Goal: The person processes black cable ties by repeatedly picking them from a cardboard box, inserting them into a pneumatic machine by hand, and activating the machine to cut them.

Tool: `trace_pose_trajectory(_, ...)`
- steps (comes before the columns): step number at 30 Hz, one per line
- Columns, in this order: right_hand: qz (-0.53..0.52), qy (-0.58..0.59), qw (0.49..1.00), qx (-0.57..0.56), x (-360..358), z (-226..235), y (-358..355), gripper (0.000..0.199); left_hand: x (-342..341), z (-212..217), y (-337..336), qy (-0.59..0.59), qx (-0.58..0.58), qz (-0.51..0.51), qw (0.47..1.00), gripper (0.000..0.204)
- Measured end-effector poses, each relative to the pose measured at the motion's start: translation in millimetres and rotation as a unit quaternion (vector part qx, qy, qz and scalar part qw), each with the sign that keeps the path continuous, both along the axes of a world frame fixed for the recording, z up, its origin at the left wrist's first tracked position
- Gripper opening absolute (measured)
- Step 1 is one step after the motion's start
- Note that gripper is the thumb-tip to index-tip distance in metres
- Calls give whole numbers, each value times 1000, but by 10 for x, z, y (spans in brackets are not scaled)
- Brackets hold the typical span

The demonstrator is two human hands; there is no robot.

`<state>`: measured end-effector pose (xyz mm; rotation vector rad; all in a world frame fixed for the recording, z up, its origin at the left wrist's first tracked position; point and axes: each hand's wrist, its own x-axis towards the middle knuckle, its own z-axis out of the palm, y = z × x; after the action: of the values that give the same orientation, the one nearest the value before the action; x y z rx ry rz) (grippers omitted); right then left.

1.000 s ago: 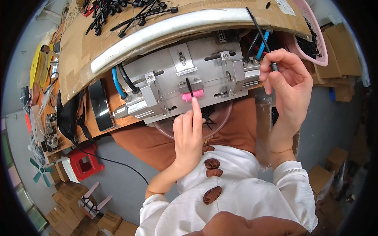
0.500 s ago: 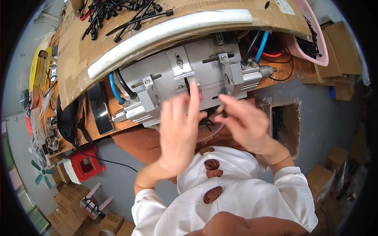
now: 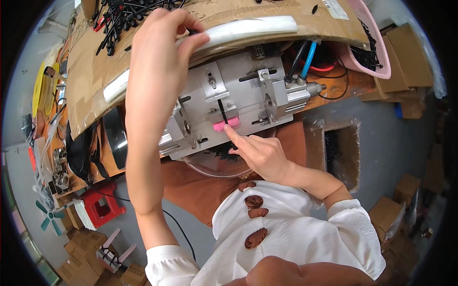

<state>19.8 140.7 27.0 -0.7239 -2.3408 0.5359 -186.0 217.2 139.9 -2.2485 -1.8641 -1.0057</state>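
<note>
My left hand [image 3: 167,40] reaches over the cardboard at the far left. Its thumb and fingers close on a small black capped part [image 3: 192,32], mostly hidden by them. Lower down, my right hand [image 3: 261,151] stretches its index finger to a pink block [image 3: 226,124] on the metal fixture [image 3: 243,102]. A thin black stem [image 3: 222,110] lies across the block, close to that fingertip. The other right fingers are curled, with a small dark piece [image 3: 233,147] at the thumb; its shape is unclear. A clear bowl [image 3: 202,170] of black parts sits below the fixture.
Several black stemmed parts [image 3: 125,21] lie piled on the cardboard [image 3: 93,83], behind a white foam strip [image 3: 253,27]. Metal cylinders [image 3: 298,97] with blue and black hoses flank the fixture. A pink basket [image 3: 384,52] and an open carton [image 3: 355,157] stand at the right.
My left hand has gone up and left from the fixture to the cardboard. My right hand has moved left to the pink block, where the black stem now shows plainly.
</note>
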Motion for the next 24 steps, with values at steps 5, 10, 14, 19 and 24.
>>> trace_pose_trajectory(5,-18,44,989,141,86,514,591,58,348,-70,-859,-20,84,121,989,23)
trace_pose_trajectory(10,-230,-166,926,248,-149,1105,2018,33,755,-791,-1482,-49,-1,100,994,69)
trace_pose_trajectory(14,-124,-183,964,146,-190,1471,2245,28,952,-1069,-1507,-27,-91,84,992,74)
trace_pose_trajectory(19,-96,-14,988,-122,173,1834,1977,13,953,-1079,-1398,12,-106,97,989,72)
trace_pose_trajectory(24,-143,133,976,-94,484,1434,1333,17,960,-1038,-1385,24,-140,100,985,72)
